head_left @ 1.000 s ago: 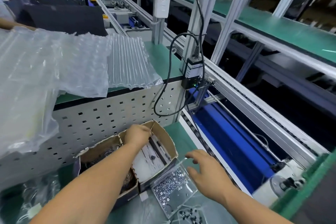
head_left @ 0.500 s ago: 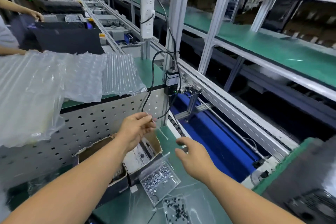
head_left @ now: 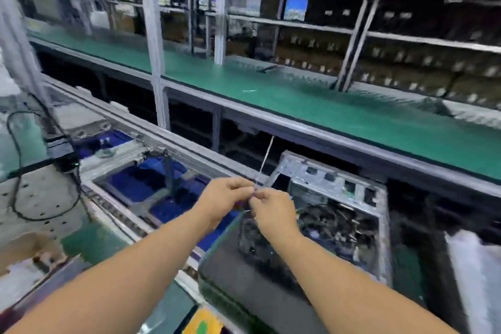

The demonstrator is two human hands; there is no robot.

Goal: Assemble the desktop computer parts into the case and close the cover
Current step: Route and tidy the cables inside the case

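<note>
Across the lower right of the frame lies the open computer case, its silver frame holding a blurred tangle of dark cables and parts. Over its left edge, at centre frame, the left hand and right hand meet, fingertips together, pinching a thin white cable tie that points upward.

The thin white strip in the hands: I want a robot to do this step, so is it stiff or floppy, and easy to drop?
Probably springy, not floppy: the white strip stands straight up above the left hand and right hand, unsupported. It looks light and very thin, so likely easy to lose; both hands pinch it by the fingertips. Blur hides its surface.
</note>
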